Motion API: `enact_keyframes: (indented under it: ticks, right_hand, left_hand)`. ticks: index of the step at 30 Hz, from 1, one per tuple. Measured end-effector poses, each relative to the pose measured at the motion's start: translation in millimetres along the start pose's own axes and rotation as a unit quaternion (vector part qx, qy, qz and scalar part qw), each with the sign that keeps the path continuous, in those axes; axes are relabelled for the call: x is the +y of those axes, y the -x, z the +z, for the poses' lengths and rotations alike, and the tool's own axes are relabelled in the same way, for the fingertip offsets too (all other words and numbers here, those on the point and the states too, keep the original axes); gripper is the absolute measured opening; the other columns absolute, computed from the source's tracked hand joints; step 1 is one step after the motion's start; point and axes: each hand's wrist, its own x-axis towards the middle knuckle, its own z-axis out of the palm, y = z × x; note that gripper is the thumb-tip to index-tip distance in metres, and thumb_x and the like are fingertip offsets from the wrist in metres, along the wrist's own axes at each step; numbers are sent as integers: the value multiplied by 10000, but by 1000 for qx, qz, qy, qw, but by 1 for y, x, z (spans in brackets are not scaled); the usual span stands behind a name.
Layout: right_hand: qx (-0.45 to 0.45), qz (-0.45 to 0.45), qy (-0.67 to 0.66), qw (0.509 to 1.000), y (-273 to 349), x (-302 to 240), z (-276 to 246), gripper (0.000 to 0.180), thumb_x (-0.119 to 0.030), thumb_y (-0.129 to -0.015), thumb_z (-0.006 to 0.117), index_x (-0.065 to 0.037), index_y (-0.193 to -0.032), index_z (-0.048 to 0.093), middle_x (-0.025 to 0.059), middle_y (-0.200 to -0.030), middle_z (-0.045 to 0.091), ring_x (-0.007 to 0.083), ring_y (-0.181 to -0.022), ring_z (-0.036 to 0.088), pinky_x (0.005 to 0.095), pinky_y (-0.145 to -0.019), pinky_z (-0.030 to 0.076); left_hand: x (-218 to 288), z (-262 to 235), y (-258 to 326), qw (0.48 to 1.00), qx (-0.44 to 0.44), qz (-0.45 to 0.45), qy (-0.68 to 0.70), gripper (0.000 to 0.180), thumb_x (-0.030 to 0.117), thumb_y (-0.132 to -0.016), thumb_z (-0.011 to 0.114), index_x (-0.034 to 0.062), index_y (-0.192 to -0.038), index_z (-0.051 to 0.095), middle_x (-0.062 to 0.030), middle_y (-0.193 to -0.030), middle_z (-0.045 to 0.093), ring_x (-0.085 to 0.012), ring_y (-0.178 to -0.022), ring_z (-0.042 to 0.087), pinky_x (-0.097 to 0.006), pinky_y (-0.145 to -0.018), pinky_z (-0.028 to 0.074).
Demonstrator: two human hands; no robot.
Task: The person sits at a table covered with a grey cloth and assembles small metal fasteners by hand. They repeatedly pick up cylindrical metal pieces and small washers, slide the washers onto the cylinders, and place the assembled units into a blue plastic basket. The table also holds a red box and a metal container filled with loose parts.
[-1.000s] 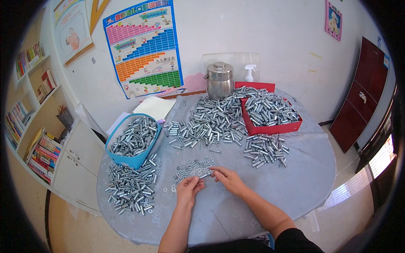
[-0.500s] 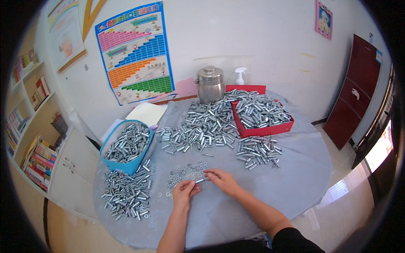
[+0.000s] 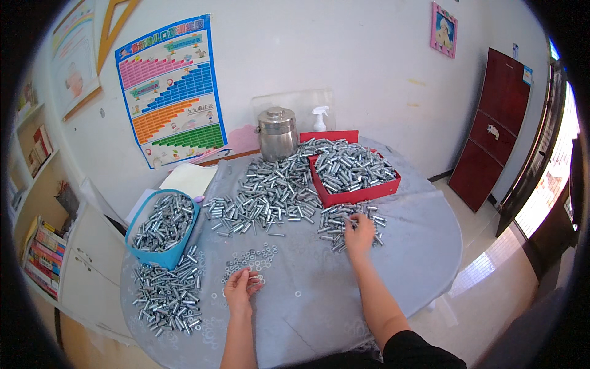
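My left hand (image 3: pixel 239 289) is over the near edge of a scatter of small flat metal washers (image 3: pixel 253 257). Its fingers are loosely curled and apart, with washers right beside the fingertips. Farther right, my right hand (image 3: pixel 361 237) reaches onto a small pile of short silvery metal cylinders (image 3: pixel 332 230). Thumb and fingers are closed on what looks like one of these cylinders, mostly hidden by the hand. One lone washer (image 3: pixel 298 294) lies on the grey cloth between my forearms.
A light-blue basket (image 3: pixel 176 253) full of cylinders stands left, with a loose heap (image 3: pixel 166 298) before it. A red box (image 3: pixel 362 195) of cylinders and a larger heap (image 3: pixel 270 190) lie at the back, near a steel canister (image 3: pixel 277 138) and white spray bottle (image 3: pixel 320 120).
My hands have parted from the cylinder they held together. The right went right and away to the small pile; the left stayed by the washers. A lone washer now shows. The view shifted.
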Motion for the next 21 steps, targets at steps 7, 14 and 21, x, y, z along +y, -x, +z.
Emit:
enact_keyframes:
  ticks: [7,14,21]
  right_hand:
    - [19,-23,105,994,-7,24,-6,99,-73,-674,667,-79,-757,614,80,-797,605,296,-814,548,414,-750,414]
    - [-115,-147,-63,980,0,-15,24,134,-102,-691,659,-56,-814,636,118,-851,622,299,-880,558,393,-776,437]
    - [-325,-194,-51,924,19,-62,82,193,-196,-704,685,-62,-841,663,111,-836,624,291,-881,561,371,-782,450]
  left_hand:
    - [-1,-2,-3,1000,21,-6,-19,153,116,-886,551,-2,-977,589,-123,-858,642,-153,-683,607,-298,-574,554]
    - [0,-3,-3,999,32,-10,-20,147,122,-877,570,4,-958,600,-114,-845,649,-144,-674,606,-290,-559,550]
    - [-2,-7,-8,1000,26,-4,-14,147,121,-876,569,4,-960,600,-118,-855,650,-148,-679,605,-293,-565,553]
